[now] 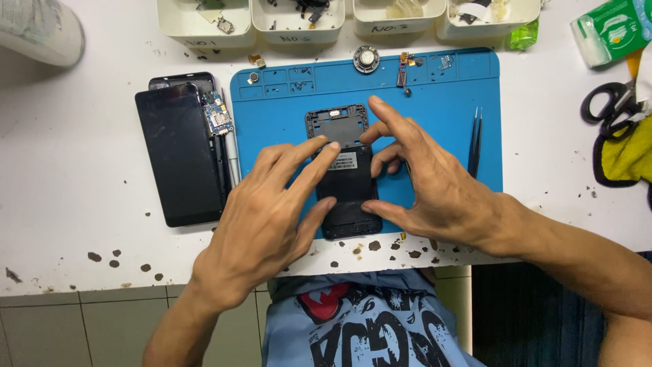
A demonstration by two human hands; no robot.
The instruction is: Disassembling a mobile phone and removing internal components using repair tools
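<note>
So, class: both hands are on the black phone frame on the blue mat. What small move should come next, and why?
Probably press the battery down evenly into the black phone frame. The left hand has fingertips on its top edge, and the right hand pinches its side, so it looks held but perhaps not fully seated on the blue mat.

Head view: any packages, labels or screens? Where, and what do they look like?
Label: small pale rectangle on the black phone frame, under the left hand fingertips.
Screen: dark, unlit panel lying left of the blue mat.
Package: green and white soft pack, top right corner.
Tray labels: handwritten marks on white tray fronts, top edge.
</note>
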